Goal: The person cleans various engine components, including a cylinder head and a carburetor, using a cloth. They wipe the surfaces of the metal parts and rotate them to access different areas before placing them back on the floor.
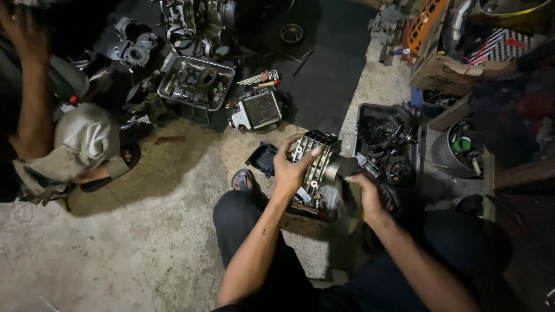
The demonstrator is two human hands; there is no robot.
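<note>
A rough, pale concrete floor point(144, 231) fills most of the view from above, with a flat black mat point(329, 75) spread across its upper middle. The person wearing the camera sits low, dark trousers and a sandalled foot point(243, 180) showing beneath bare forearms. At the left edge a second person crouches in a light grey garment, one arm point(32, 86) raised. To the right stand a brown cardboard box point(442, 75), a round bucket point(457, 151) of small bits, and a black plastic tray point(363, 124) heaped with dark, oily engine parts. On the mat's edge rests a shallow metal tray point(222, 92) of rounded engine pieces, and beside it a finned silver block point(257, 108) lies flat, with a set of thin hex keys point(260, 78) just above it. In the centre, held up over the floor in front of the knees, is the engine cylinder point(317, 160): dull silver cast metal, roughly barrel-shaped, ribbed with thin parallel cooling fins, small round holes along its face. The left hand point(291, 170) is closed around its near side, thumb pressed across the fins. The right hand point(365, 193) grips a dark part at the cylinder's right end, which hides that end from view. A small black cover point(263, 159) lies on the floor just left of the hands.
</note>
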